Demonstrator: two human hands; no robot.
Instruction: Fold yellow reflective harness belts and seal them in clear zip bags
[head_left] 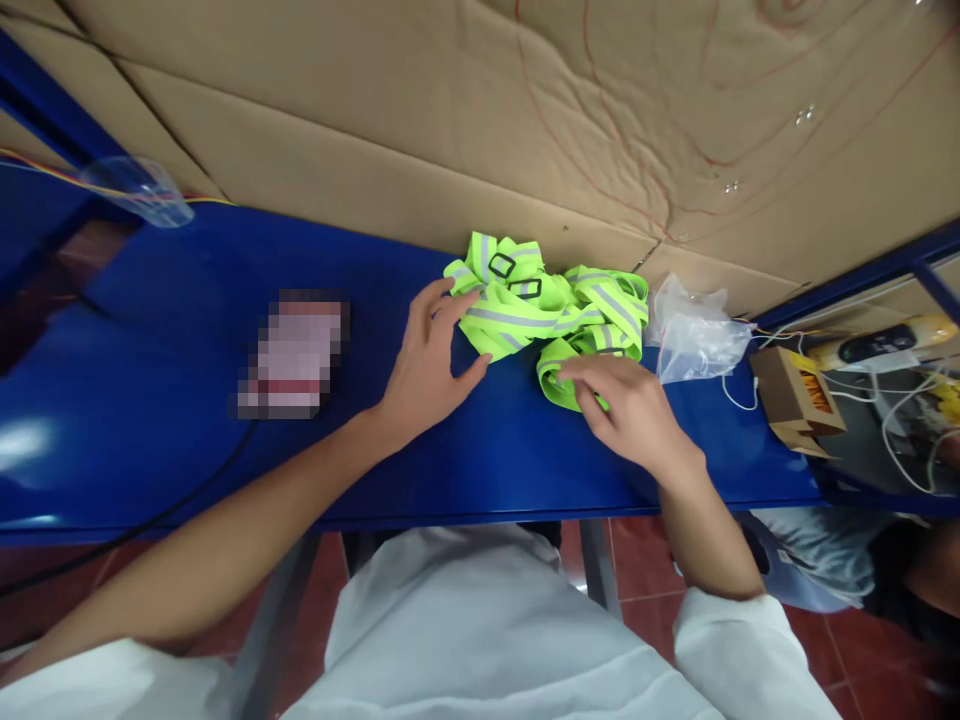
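A heap of neon-yellow reflective straps (517, 318) with grey stripes and black buckles lies on the blue table (450, 455), against the cardboard wall. At its left edge is my left hand (427, 360), fingers spread and thumb apart, fingertips close over the straps. My right hand (626, 405) is at the front right of the heap. Its fingers are curled at a looped strap (555, 385) there, partly hiding it. Whether the left fingertips touch the straps I cannot tell.
A phone-like device (292, 355), blurred out, with a black cable lies left. A clear plastic cup (142, 190) lies tipped at the far left. Clear plastic bags (697, 330), a small cardboard box (799, 400) and white cables are right. Part of another person (825, 560) shows lower right.
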